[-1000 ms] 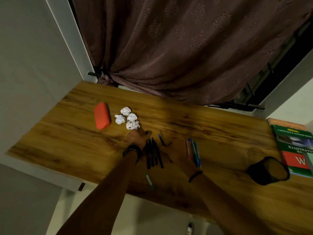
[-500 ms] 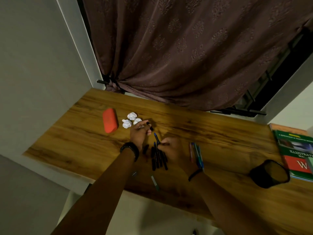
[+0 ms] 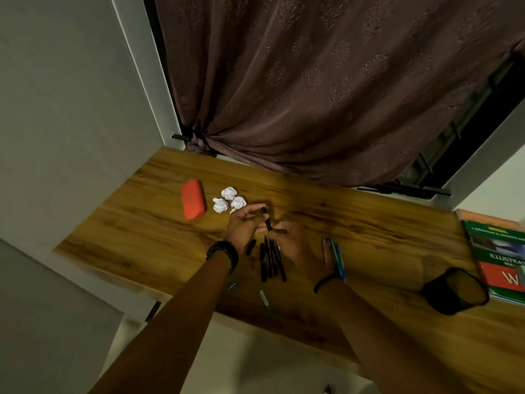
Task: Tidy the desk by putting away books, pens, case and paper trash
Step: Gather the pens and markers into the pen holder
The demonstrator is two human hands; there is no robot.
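1. Half a second ago your left hand (image 3: 245,226) held a black pen (image 3: 266,220) off to the left while your right hand (image 3: 289,241) sat apart over the pile. Now the two hands have closed in and meet on that one pen, which stands tilted between them above the tabletop (image 3: 369,240).
2. Left grip: narrow, thumb and fingers pinched on the pen's upper part. Right grip: its fingertips pinch the pen's lower end; whether anything else lies under the palm you cannot tell.
3. Read this as pen gathering in progress, likely capping or passing the pen across. Nothing has reached the mesh pen cup (image 3: 454,291) yet.
4. Still waiting: the row of black pens (image 3: 271,260) just below your hands, a loose black cap (image 3: 250,247) beside your left wrist, the coloured pens (image 3: 333,257) at your right wrist, and a stray green pen (image 3: 265,301) near the front edge.
5. The paper balls (image 3: 228,199) lie just beyond your left knuckles and the red case (image 3: 193,203) is left of them, both untouched. The books (image 3: 500,251) sit at the far right edge.
6. Edges: the green pen lies close to the front lip and could roll off if nudged by a forearm.
7. Room: the stretch between the coloured pens and the cup is bare, so the way rightward looks open.
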